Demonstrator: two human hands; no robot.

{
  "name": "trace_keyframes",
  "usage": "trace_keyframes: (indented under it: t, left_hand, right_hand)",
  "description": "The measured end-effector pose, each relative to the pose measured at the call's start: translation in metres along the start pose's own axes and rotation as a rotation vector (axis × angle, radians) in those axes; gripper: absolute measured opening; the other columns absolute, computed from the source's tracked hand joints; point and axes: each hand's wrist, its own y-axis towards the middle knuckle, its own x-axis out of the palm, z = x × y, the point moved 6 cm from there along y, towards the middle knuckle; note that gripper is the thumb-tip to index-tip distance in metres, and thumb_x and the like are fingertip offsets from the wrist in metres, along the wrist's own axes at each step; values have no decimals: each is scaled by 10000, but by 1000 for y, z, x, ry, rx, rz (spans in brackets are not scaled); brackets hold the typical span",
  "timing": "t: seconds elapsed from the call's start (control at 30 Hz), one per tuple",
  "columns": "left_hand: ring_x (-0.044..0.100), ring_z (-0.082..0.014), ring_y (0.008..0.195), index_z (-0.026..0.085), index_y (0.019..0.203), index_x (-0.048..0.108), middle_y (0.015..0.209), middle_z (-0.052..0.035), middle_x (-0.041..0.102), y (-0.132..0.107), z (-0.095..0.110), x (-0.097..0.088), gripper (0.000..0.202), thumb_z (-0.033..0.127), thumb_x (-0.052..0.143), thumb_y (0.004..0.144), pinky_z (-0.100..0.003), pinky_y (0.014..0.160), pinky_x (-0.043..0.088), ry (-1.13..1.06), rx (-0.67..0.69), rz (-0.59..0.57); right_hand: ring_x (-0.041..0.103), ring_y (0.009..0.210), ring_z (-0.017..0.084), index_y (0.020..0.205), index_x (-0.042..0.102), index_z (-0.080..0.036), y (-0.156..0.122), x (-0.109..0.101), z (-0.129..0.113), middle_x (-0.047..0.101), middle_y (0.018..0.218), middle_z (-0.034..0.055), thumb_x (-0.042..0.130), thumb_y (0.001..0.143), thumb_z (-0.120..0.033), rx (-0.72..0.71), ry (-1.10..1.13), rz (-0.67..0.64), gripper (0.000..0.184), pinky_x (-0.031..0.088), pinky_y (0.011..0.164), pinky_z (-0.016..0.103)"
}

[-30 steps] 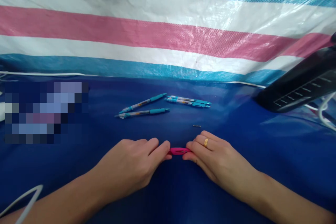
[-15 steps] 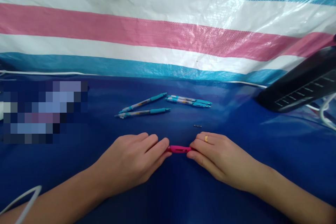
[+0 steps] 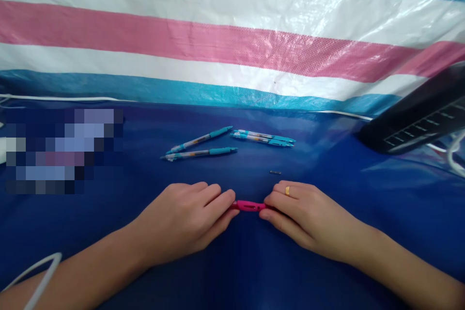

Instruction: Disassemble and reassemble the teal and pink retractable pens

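Observation:
A pink pen (image 3: 250, 206) lies level between my two hands over the blue table surface (image 3: 232, 271). My left hand (image 3: 203, 213) is closed around its left end, and my right hand (image 3: 294, 210), with a gold ring on one finger, pinches the right end. Only the pink middle of the pen shows; both ends are covered by my fingers. Just beyond my right hand lies a small metal spring-like piece (image 3: 275, 172). Farther back are several blue pens: one slanted pen (image 3: 199, 139), another below it (image 3: 201, 154), and a close pair (image 3: 263, 137).
At the right edge a black slanted object (image 3: 414, 111) with white markings leans over the table, near white cables (image 3: 454, 152). A striped plastic sheet (image 3: 218, 41) stands behind. A pixelated patch hides something at left. A white cable (image 3: 43, 276) crosses by my left forearm.
Both hands keep hold of the pink pen, whose visible slot appears slightly turned. The whole view has shifted a little; the blue pens and metal piece stay put on the table.

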Motion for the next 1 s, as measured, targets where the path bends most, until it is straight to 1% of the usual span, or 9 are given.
trace_keyframes:
  t: [0.27, 0.5, 0.6, 0.67, 0.77, 0.87, 0.93, 1.0]
  left_hand:
    - [570, -151, 512, 152, 899, 621, 637, 1, 588, 0, 0, 1, 304, 258, 357, 1006, -261, 432, 369, -9, -2, -18]
    - [558, -158, 503, 153, 920, 612, 633, 10, 575, -1, 0, 1, 300, 246, 345, 1018, -276, 416, 353, 6, 11, -23]
    - [550, -154, 508, 142, 977, 595, 639, 16, 571, -4, 1, -1, 250, 221, 362, 1018, -277, 425, 355, 33, 33, -4]
    - [555, -153, 525, 121, 1051, 576, 659, 12, 584, -6, 4, -5, 216, 195, 376, 1012, -277, 447, 376, 61, 58, 20]
    - [569, -157, 548, 87, 1142, 540, 699, -7, 612, -6, 9, -11, 249, 116, 337, 1002, -279, 474, 400, 109, 89, 36]
    - [564, -154, 522, 80, 1107, 554, 676, -9, 601, -3, 13, -12, 285, 110, 286, 1013, -277, 446, 382, 109, 93, 25]
    - [550, -149, 492, 106, 1049, 576, 635, 9, 571, -2, 13, -10, 287, 167, 296, 1029, -278, 417, 353, 80, 62, 17]
    - [538, -143, 463, 140, 998, 591, 610, 25, 547, -1, 10, -5, 291, 229, 316, 1036, -279, 390, 317, 30, 3, -3]
  right_hand:
    - [535, 657, 147, 830, 621, -160, 0, -2, -2, 574, 719, 18, 364, 1023, -295, -11, -24, 12, 348, 398, 615, 276]
    - [538, 654, 149, 835, 622, -162, 0, -2, -1, 579, 720, 21, 374, 1019, -284, -9, -23, 13, 331, 398, 614, 275]
    - [551, 681, 160, 874, 634, -155, 1, -2, 0, 594, 746, 32, 364, 1023, -311, 13, 1, 8, 346, 406, 628, 283]
    - [560, 702, 170, 876, 634, -157, 1, -2, -1, 609, 772, 43, 350, 1027, -342, 14, 12, 10, 371, 414, 639, 292]
    - [554, 692, 173, 854, 630, -159, 1, -1, -2, 619, 779, 52, 307, 1036, -355, -17, 12, 16, 420, 422, 642, 300]
    - [538, 655, 165, 837, 628, -159, 1, 0, -2, 613, 736, 41, 305, 1038, -346, -36, 9, 38, 424, 423, 641, 296]
    - [534, 638, 161, 821, 623, -163, 2, 2, -1, 606, 709, 32, 322, 1035, -334, -37, 2, 45, 407, 423, 635, 289]
    - [539, 627, 158, 818, 620, -165, 1, 4, 0, 601, 693, 27, 325, 1035, -314, -33, -14, 43, 396, 426, 643, 291]
